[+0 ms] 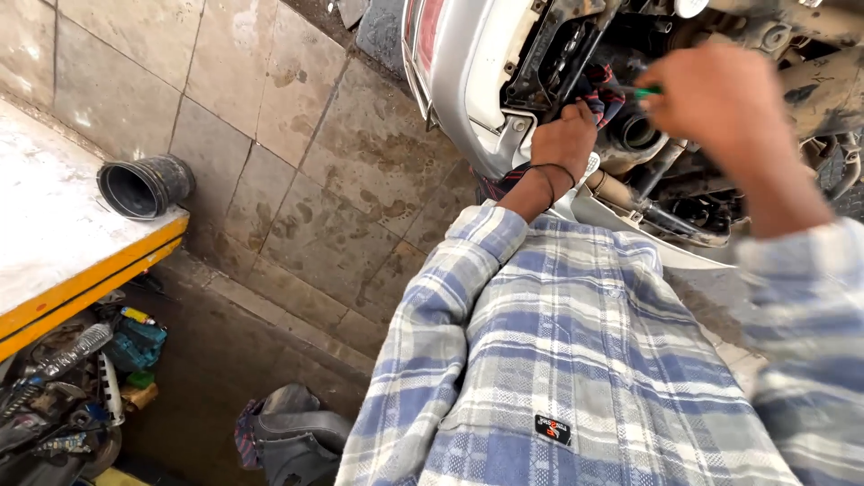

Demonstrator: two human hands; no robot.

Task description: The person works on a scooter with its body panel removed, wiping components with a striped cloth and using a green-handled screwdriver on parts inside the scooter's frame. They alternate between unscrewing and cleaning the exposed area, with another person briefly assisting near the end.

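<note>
The left hand (563, 139) sits in the upper middle of the frame, fingers closed on a dark red-and-blue checked rag (601, 97) that it presses into the grimy machinery (684, 193) of a vehicle. A thin black band circles its wrist. The right hand (720, 103) is at upper right, blurred, fingers curled together around a green-handled tool (644, 91) whose tip pokes out leftward toward the rag; what kind of tool it is cannot be told. Just below the tool a round dark pipe opening (635, 132) shows among hoses and dirty metal parts. A silver body panel (459, 81) curves down along the left side of the machinery.

Both arms wear a blue-and-white plaid shirt (558, 360), which fills the lower right of the frame.

At left a white tabletop (45, 225) with a yellow edge carries a black ribbed rubber hose piece (144, 186) lying on its side, open end facing the camera. Below it, in the lower left corner, lies a clutter of tools and parts (81, 378), a teal one among them. Stained floor tiles (297, 162) cover the upper left and centre
</note>
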